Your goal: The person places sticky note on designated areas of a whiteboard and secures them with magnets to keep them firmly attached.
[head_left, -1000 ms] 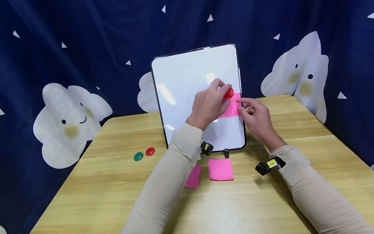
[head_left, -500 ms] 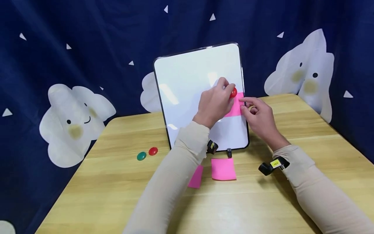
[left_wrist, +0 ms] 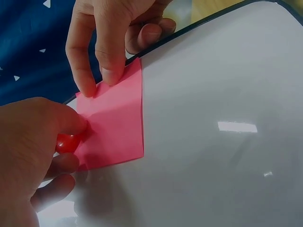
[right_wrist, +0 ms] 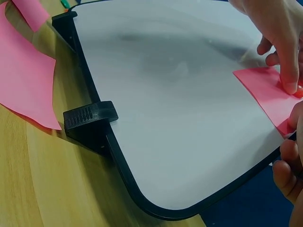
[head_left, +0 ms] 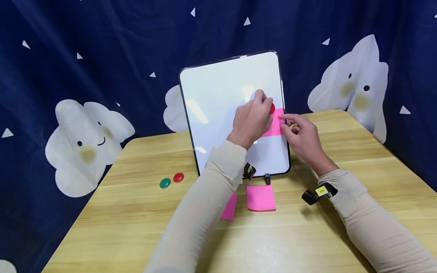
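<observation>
A whiteboard with a black frame leans upright on the table. A pink sticky note lies against its face by the right edge. My left hand pinches a round red magnet at the note's upper edge, and a fingertip presses on the paper there. With thumb and index finger, my right hand holds the note's right edge at the board's frame. Its other fingers curl beyond that frame in the left wrist view.
On the table a green magnet and another red magnet lie to the left. Two more pink notes, one in front and one partly behind my left sleeve, lie before the board. A black clip foot supports its lower edge.
The red magnet has turned or shifted slightly against the note, and less of it shows beside my left fingers. My right hand stays at the note's edge. The view has shifted a little.
</observation>
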`<state>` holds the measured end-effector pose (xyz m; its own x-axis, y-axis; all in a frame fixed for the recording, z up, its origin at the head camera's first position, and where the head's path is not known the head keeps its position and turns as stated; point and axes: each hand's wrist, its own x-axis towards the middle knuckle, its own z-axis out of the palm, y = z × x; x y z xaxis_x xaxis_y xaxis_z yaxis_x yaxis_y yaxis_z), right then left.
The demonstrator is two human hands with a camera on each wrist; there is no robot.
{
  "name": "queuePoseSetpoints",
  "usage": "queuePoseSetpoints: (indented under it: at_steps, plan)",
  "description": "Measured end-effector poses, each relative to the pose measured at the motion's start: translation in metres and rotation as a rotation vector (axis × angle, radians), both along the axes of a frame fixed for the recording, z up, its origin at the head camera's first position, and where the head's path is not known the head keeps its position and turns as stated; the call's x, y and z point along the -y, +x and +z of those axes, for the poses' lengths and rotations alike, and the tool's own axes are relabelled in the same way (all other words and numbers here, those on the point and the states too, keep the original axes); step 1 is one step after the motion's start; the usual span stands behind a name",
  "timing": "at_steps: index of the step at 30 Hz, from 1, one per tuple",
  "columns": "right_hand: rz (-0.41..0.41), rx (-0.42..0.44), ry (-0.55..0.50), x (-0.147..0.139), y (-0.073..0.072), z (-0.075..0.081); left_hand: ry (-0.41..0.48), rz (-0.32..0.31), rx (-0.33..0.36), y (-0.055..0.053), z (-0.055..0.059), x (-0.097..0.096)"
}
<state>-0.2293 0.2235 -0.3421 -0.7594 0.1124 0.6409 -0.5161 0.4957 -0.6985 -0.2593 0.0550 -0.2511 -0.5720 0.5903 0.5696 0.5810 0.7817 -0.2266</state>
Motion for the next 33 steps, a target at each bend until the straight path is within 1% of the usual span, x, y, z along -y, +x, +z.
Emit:
queuePoseSetpoints:
  at_steps: [12,15,19,23,28,31,33]
  plan:
    - [0.005,-0.004,0.005,-0.002,0.0,0.002,0.041,0.063,-0.077,0.002,-0.002,-0.007]
    - [0.004,-0.009,0.008,-0.002,0.0,0.002,0.04,0.09,-0.075,0.004,-0.001,-0.01]
    - [-0.003,-0.013,0.011,-0.003,0.0,0.002,0.051,0.109,-0.045,0.005,-0.001,-0.012]
    - [0.001,-0.013,0.019,-0.003,0.001,0.001,0.088,0.096,0.003,0.004,-0.004,-0.011]
    - [0.01,-0.017,0.026,-0.004,0.001,-0.001,0.152,0.041,0.1,0.005,-0.005,-0.001]
    - [0.016,-0.009,0.025,-0.003,0.002,0.0,0.193,0.009,0.115,0.007,-0.007,0.01]
    - [0.017,-0.006,0.028,-0.002,0.002,0.0,0.228,-0.007,0.101,0.009,-0.01,0.02]
